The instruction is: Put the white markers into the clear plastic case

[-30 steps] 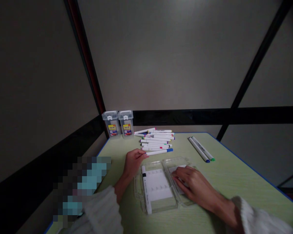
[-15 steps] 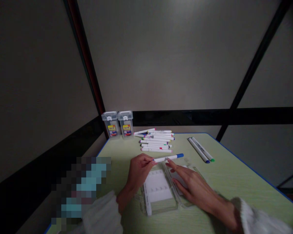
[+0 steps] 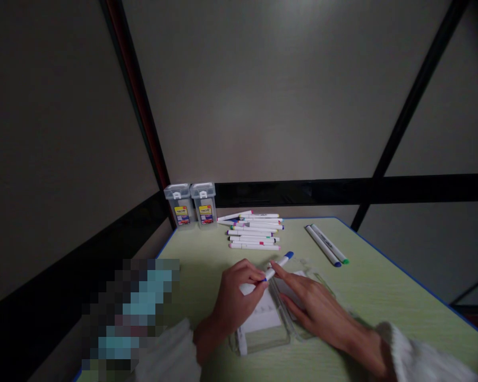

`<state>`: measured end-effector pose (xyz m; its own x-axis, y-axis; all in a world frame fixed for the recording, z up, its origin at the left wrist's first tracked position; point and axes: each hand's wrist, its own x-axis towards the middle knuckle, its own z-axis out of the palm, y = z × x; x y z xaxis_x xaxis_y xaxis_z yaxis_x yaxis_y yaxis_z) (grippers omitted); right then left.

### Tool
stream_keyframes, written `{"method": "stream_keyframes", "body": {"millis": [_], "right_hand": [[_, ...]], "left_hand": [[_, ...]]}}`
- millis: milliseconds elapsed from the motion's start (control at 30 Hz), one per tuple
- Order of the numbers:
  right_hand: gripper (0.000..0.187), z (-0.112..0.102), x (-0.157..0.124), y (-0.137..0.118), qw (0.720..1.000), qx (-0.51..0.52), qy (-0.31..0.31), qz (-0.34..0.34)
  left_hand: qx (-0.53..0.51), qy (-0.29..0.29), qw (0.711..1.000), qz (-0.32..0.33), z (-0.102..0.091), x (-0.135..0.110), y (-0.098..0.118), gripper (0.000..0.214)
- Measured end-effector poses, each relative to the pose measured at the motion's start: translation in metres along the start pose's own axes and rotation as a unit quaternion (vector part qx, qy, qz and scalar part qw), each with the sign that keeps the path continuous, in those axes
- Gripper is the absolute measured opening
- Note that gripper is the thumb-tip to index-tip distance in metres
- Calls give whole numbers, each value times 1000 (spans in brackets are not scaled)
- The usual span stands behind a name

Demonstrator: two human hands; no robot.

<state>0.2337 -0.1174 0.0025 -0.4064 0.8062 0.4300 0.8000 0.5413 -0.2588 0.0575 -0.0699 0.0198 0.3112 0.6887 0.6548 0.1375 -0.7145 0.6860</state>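
Observation:
My left hand (image 3: 241, 292) pinches a white marker (image 3: 278, 267) near its lower end, which is dark blue. The marker slants up to the right, its blue cap pointing away from me. My right hand (image 3: 313, 302) has its fingers stretched out, with the index fingertip touching the marker's barrel. Under both hands lies an opened clear plastic case (image 3: 265, 339) with a white insert (image 3: 263, 315) in its left half. My hands cover parts of the case.
Several white markers (image 3: 255, 233) with coloured ends lie in a pile at the back. Left of them stand two clear lidded boxes (image 3: 205, 204) with yellow labels. Two thicker markers, blue (image 3: 322, 246) and green (image 3: 332, 246), lie at right. A wall rises behind the table (image 3: 382, 297).
The marker has turned to a steeper slant, and its near end has come down toward me. My left hand has moved right and slightly nearer. My right hand stays about where it was.

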Motion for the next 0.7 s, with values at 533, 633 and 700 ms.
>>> {"method": "stream_keyframes", "body": {"millis": [533, 633, 700], "right_hand": [[40, -8, 3, -9, 995, 73, -43, 46], [37, -10, 4, -10, 995, 70, -59, 38], [34, -10, 3, -12, 995, 61, -66, 33]], "left_hand": [[-13, -88, 996, 18, 5, -6, 8, 2], [-16, -100, 995, 21, 5, -7, 10, 7], [-15, -105, 994, 19, 5, -6, 12, 9]]}}
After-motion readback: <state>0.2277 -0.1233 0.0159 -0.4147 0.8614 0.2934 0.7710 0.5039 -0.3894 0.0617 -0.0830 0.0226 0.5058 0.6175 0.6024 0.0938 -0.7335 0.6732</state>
